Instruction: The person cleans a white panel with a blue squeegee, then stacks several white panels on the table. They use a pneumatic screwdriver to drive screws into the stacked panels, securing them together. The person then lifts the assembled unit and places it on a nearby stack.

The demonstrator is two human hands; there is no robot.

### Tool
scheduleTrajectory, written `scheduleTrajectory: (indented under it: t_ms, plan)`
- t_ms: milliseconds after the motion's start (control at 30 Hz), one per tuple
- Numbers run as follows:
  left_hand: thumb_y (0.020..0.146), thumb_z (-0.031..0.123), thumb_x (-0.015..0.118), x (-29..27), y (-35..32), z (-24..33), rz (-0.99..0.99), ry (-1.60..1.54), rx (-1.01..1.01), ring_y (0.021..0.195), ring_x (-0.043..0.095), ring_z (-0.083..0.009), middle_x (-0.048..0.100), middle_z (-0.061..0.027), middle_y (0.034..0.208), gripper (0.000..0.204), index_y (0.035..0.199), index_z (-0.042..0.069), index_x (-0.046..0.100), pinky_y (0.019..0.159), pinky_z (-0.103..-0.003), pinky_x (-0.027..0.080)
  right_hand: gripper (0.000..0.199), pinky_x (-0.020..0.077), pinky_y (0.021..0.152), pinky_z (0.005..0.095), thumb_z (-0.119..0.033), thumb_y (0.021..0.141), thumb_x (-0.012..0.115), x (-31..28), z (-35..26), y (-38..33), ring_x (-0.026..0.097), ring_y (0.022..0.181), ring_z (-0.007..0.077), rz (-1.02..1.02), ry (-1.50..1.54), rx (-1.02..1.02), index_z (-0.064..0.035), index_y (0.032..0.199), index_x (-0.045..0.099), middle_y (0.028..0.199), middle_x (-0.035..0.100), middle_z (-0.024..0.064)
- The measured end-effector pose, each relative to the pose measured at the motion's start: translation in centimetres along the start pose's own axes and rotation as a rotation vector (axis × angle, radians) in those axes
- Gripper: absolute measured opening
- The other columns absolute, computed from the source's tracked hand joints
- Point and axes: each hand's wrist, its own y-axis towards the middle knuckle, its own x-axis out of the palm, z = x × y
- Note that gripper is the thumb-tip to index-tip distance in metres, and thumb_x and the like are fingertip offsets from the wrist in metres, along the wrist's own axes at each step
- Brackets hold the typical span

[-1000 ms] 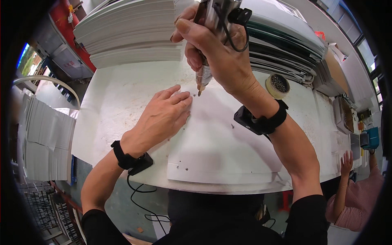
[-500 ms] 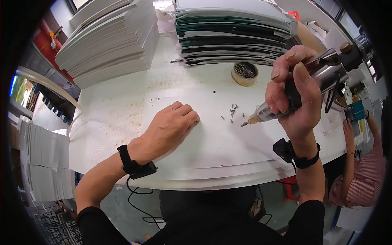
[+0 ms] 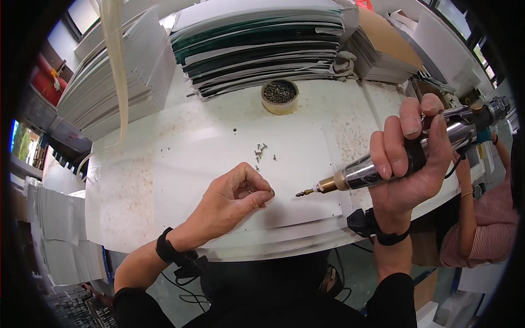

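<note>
My right hand point(image 3: 407, 164) is wrapped round a shiny pneumatic screwdriver point(image 3: 363, 170), held slanted with its bit pointing left over the white panel point(image 3: 197, 164). Just left of the bit is my left hand point(image 3: 236, 197), its thumb and fingertips pinched together above the panel. Whatever those fingertips hold, if anything, is too small to make out. Several loose screws point(image 3: 260, 152) lie on the panel beyond my left hand. Farther back stands a round, yellowish tub point(image 3: 280, 108) full of screws.
Behind the tub rises a tall stack of white and dark green sheets point(image 3: 262, 52). White panels point(image 3: 117, 90) are piled at the far left, and brown-topped boards point(image 3: 391, 44) at the far right. A pale hose point(image 3: 116, 60) hangs at left. Another person's arm point(image 3: 467, 213) shows at right.
The view has swung to the right. My left hand has turned from a closed, knuckles-up pose to a fingertip pinch. The screwdriver's bit has moved away from the loose screws, toward the panel's near right.
</note>
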Motion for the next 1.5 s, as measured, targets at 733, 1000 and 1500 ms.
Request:
scheduleTrajectory:
  t_ms: [733, 1000, 1500]
  plan:
    - [0.1, 0.01, 0.07, 3.6, 2.5, -1.6, -0.076, -0.337, -0.062, 0.097, 0.066, -0.011, 0.065, -0.0039, 0.107, 0.02, 0.112, 0.007, 0.054, 0.089, -0.028, 0.056, 0.023, 0.0434, 0.044, 0.0252, -0.025, 0.112, 0.039, -1.3, 0.3, -0.5, 0.041, 0.051, 0.0084, -0.044, 0.011, -0.023, -0.005, 0.119, 0.048, 0.093, 0.054, 0.0077]
    - [0.1, 0.0, 0.064, 7.4, 3.3, -1.8, -0.131, -0.001, 0.125, 0.101, 0.065, -0.0123, 0.064, -0.0038, 0.11, 0.019, 0.117, 0.003, 0.058, 0.09, -0.028, 0.055, 0.02, 0.0435, 0.04, 0.0267, -0.024, 0.109, 0.045, -1.3, -2.5, -1.1, 0.041, 0.046, 0.0086, -0.099, -0.216, 0.151, -0.0046, 0.116, 0.046, 0.09, 0.056, 0.0083]
    - [0.09, -0.008, 0.064, 9.2, 3.7, -2.5, -0.136, 0.519, 0.449, 0.103, 0.062, -0.0284, 0.067, -0.0072, 0.105, 0.027, 0.112, 0.008, 0.063, 0.09, -0.039, 0.052, 0.017, 0.0427, 0.043, 0.0248, -0.01, 0.097, 0.062, 0.3, -2.9, -3.9, 0.048, 0.047, 0.0084, 0.044, -0.356, 0.233, -0.0013, 0.107, 0.052, 0.079, 0.06, 0.0115]
